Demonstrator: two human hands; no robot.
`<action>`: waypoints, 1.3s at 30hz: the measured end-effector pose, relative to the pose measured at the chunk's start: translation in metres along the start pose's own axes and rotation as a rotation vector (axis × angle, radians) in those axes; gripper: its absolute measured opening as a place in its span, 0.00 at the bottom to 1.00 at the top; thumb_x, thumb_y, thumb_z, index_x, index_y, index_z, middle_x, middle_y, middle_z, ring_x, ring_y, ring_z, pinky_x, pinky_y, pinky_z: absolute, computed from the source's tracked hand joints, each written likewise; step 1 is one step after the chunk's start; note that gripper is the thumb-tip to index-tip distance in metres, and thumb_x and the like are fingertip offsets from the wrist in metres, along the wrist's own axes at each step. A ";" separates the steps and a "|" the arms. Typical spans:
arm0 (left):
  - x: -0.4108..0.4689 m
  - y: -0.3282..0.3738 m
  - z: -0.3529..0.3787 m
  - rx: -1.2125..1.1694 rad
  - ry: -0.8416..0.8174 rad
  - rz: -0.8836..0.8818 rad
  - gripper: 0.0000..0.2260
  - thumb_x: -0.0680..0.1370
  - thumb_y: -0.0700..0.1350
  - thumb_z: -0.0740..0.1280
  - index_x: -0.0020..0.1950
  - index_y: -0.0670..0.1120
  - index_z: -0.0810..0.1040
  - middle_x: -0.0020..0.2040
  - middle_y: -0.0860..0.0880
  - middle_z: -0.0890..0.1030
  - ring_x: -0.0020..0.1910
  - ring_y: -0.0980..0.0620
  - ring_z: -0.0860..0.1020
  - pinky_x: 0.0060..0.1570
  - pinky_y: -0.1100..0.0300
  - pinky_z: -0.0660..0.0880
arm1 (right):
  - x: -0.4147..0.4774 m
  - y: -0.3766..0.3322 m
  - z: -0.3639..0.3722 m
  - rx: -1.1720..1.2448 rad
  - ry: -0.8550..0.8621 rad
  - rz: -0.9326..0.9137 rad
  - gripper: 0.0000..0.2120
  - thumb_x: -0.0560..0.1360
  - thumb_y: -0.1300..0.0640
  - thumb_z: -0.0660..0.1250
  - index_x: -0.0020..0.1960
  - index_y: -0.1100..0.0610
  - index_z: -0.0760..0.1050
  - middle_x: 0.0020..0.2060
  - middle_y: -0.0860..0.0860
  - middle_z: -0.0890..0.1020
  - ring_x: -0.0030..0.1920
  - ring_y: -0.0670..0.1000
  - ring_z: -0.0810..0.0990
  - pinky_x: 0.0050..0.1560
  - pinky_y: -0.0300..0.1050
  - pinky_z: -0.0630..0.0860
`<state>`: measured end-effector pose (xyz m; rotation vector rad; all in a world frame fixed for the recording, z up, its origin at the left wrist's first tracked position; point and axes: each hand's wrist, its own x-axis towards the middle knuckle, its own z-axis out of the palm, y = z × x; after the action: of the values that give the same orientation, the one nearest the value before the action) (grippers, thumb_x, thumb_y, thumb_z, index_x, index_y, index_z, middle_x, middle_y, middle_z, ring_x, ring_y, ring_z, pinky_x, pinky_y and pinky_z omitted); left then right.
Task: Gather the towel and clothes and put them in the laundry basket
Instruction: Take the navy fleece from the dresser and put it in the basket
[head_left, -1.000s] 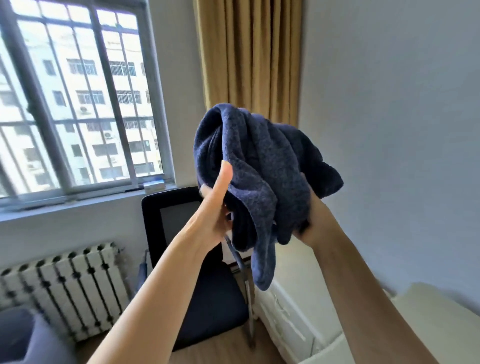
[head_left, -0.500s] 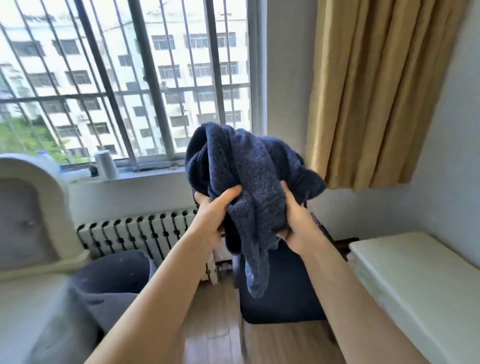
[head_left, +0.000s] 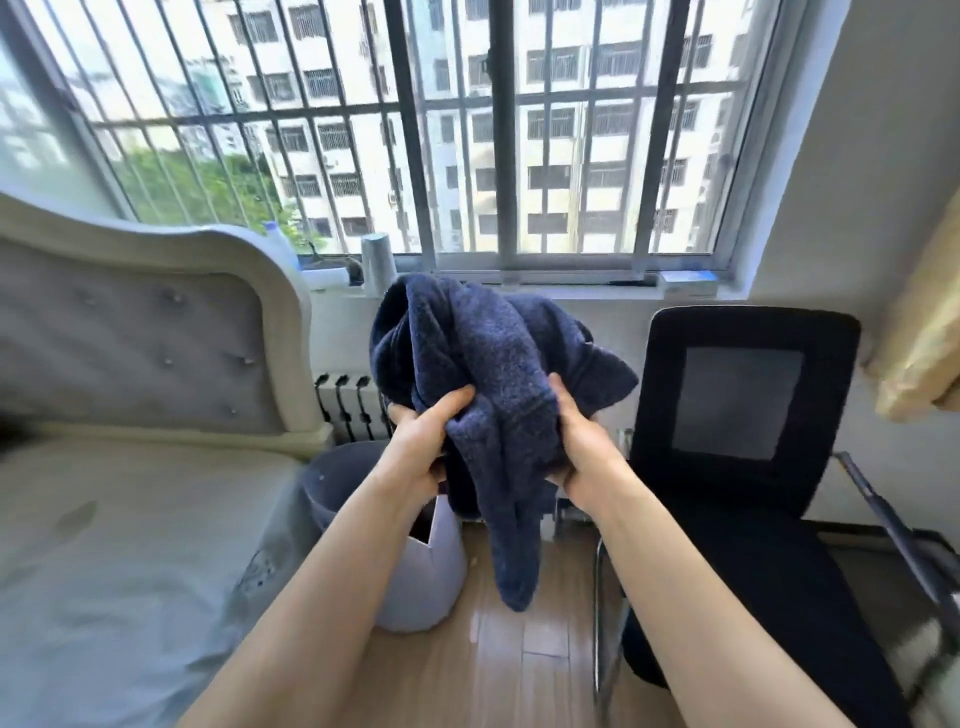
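A bunched dark navy towel (head_left: 488, 364) is held up in front of me with both hands. My left hand (head_left: 423, 441) grips its left side and my right hand (head_left: 582, 441) grips its right side. One end of the towel hangs down to about knee height over the wooden floor. The grey laundry basket (head_left: 415, 577) stands on the floor below and slightly left of the towel, between the bed and the chair; my left forearm covers part of its rim.
A bed (head_left: 104, 545) with a padded headboard (head_left: 135, 338) fills the left. A black office chair (head_left: 748, 441) stands on the right. Behind are a barred window, a sill with bottles (head_left: 378, 270), a radiator (head_left: 353, 405), and a yellow curtain (head_left: 924, 338) at the far right.
My view has swung left from the curtain and wall toward the window and bed. The towel, still in both hands, has come lower and now hangs near the basket.
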<state>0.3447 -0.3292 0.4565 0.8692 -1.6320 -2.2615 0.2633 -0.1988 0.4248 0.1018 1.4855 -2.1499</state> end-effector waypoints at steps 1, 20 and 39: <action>0.017 0.003 -0.010 -0.008 0.031 0.003 0.37 0.69 0.50 0.75 0.73 0.45 0.62 0.44 0.47 0.80 0.27 0.55 0.78 0.24 0.65 0.73 | 0.017 0.003 0.012 -0.012 0.005 0.019 0.33 0.67 0.35 0.69 0.64 0.55 0.70 0.54 0.55 0.82 0.55 0.58 0.80 0.59 0.57 0.77; 0.275 0.023 -0.157 -0.124 0.284 -0.192 0.37 0.68 0.49 0.75 0.72 0.47 0.59 0.55 0.43 0.80 0.32 0.51 0.80 0.25 0.62 0.76 | 0.256 0.083 0.180 -0.104 -0.068 0.287 0.34 0.69 0.36 0.67 0.65 0.59 0.72 0.58 0.58 0.82 0.56 0.57 0.81 0.57 0.52 0.78; 0.499 -0.092 -0.277 -0.170 0.336 -0.285 0.52 0.52 0.54 0.79 0.73 0.48 0.64 0.64 0.44 0.78 0.53 0.45 0.82 0.34 0.56 0.80 | 0.467 0.261 0.225 -0.060 -0.015 0.422 0.29 0.73 0.39 0.65 0.67 0.55 0.72 0.59 0.56 0.81 0.53 0.55 0.81 0.43 0.45 0.78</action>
<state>0.1200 -0.7627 0.1479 1.4202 -1.2158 -2.2296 0.0301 -0.6416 0.1308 0.3452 1.3749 -1.7631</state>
